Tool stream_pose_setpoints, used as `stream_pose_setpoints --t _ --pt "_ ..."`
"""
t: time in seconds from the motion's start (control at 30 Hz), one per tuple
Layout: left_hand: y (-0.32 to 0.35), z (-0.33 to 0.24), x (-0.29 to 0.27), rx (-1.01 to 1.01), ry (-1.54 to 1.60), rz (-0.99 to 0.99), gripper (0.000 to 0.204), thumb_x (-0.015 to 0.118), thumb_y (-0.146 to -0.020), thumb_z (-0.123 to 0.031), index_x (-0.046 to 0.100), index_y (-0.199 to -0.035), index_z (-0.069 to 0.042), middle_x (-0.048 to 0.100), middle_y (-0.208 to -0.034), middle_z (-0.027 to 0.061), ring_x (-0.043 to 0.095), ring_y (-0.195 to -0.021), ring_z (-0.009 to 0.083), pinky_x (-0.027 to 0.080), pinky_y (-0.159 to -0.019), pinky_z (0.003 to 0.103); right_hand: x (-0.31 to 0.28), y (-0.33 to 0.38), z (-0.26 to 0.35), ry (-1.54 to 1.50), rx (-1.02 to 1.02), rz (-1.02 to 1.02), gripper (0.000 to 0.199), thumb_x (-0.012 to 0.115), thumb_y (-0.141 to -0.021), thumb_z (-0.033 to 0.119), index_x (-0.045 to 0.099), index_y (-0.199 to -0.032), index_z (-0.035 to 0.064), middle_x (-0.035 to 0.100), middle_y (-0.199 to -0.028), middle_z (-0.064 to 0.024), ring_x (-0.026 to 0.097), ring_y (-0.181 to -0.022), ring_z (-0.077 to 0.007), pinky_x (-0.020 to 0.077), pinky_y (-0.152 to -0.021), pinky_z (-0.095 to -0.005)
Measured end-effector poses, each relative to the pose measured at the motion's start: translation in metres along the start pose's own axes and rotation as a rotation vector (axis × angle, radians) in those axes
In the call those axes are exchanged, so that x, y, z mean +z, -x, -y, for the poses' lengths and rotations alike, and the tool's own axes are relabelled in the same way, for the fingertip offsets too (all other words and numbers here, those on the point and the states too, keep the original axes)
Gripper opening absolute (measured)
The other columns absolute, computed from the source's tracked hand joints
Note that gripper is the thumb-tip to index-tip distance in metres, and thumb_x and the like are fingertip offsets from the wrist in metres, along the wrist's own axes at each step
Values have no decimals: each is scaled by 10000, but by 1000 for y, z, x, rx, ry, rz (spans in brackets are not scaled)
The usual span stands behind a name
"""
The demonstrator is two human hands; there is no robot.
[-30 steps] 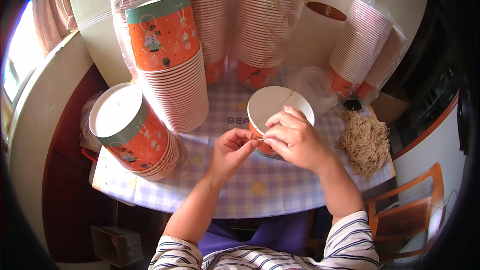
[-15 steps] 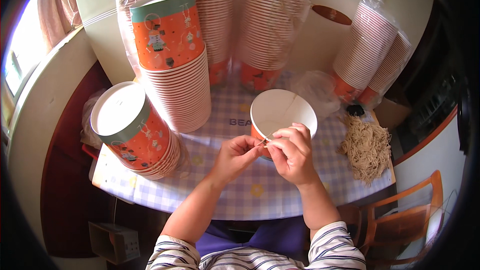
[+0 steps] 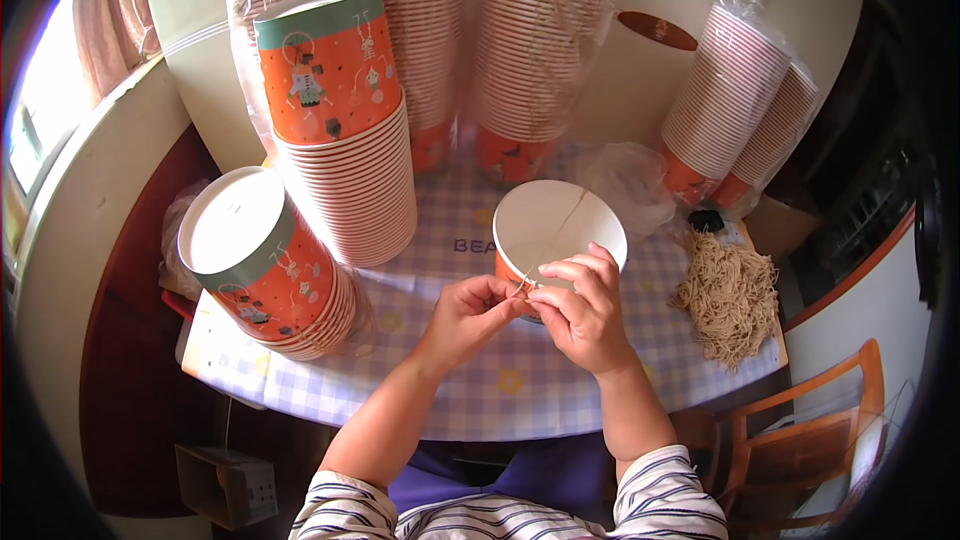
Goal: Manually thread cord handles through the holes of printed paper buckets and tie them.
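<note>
A single paper bucket [image 3: 530,220], white inside and orange outside, stands upright on the table in front of me. My left hand [image 3: 468,315] and my right hand [image 3: 582,308] meet at its near rim, fingertips pinched together. Between them they grip a thin beige string [image 3: 528,280], whose loose end sticks up a little. Another length of string [image 3: 576,206] shows against the bucket's far inner wall. Whether the string passes through a hole is hidden by my fingers.
Nested orange buckets stand upside down in a tall stack [image 3: 345,190] and a shorter stack [image 3: 265,290] at left. Wrapped stacks [image 3: 545,50] line the back, with others [image 3: 725,90] at right. A pile of beige strings [image 3: 735,300] lies at the table's right edge, near a wooden chair [image 3: 800,430].
My fingertips have shifted slightly at the rim, and the string's loose end now stands up more visibly between them. The whole view has slid a little to the left.
</note>
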State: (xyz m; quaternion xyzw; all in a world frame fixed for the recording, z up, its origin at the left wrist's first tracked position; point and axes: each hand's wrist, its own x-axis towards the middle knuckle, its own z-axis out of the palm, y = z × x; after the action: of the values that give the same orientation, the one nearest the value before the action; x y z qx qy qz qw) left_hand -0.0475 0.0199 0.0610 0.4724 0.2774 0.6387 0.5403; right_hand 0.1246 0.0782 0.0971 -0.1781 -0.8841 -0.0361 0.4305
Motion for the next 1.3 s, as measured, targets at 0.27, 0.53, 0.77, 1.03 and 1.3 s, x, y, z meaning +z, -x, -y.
stream_pose_setpoints --t 0.27,0.53,0.77,1.03,1.3 --pt "1 -3 -1 -24 0 26 134 609 -914 -92 621 -997 12 632 -929 21 566 -851 69 463 -744 201 -2 -1 2 -15 15 -31 132 719 -750 140 615 -831 127 584 -1008 -10 524 -959 -224 342 -981 -490" --pt "1 2 -1 -40 -55 43 143 590 -927 -94 598 -1017 17 610 -948 11 538 -851 58 439 -739 198 2 1 2 1 19 -14 99 684 -781 143 596 -805 105 578 -979 -16 521 -965 -229 330 -1002 -472" --pt "2 5 -2 -40 -69 36 124 607 -910 -67 601 -1006 11 608 -935 4 535 -826 52 440 -709 195 3 2 3 6 29 -16 92 674 -777 130 588 -793 101 575 -959 -14 518 -968 -234 329 -1006 -474" --pt "2 11 -4 -38 -142 29 115 626 -889 -37 615 -986 23 631 -955 25 562 -828 59 460 -706 203 5 3 3 8 34 -30 99 649 -800 154 571 -771 100 570 -932 -23 518 -957 -246 330 -998 -467" --pt "3 10 -2 -18 -212 -29 84 632 -881 -47 612 -934 15 600 -872 -5 496 -734 31 400 -620 176 6 3 4 10 35 -23 129 636 -827 180 562 -757 101 569 -902 -32 522 -939 -258 333 -988 -464"
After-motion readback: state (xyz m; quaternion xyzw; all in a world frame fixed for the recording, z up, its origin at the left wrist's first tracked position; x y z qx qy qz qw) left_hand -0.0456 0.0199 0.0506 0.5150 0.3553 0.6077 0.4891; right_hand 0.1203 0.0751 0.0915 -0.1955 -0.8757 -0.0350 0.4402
